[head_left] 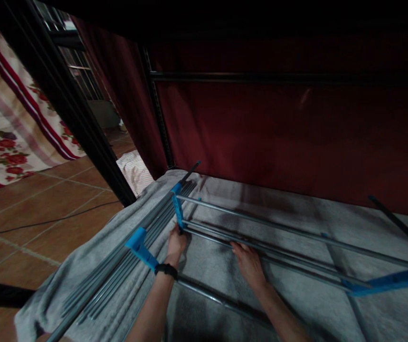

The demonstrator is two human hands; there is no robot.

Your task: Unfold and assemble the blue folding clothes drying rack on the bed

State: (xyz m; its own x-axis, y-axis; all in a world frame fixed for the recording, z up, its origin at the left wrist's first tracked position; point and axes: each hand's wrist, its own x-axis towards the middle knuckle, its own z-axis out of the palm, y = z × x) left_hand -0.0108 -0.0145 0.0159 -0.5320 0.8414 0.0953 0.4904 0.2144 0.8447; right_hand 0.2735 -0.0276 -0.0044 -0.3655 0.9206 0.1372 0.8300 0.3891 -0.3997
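Tube frame [282, 225] set on grey blanket [211, 268], before dark red curtain [278, 142]; loose tubes [118, 280] bundled at left. Left hand [177, 243] curled against lower end of blue bracket [177, 207]; right hand [249, 263] laid by fingertips on lower tube [207, 237]; firmness of either grip cannot be told. Tubes judged light, stiff, slippery; brackets likely plastic. Best held at bracket, tube steadied mid-length.

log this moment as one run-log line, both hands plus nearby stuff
left hand: at blue bracket's lower end | right hand: fingers on metal rod | beside: loose rods | beneath: grey blanket
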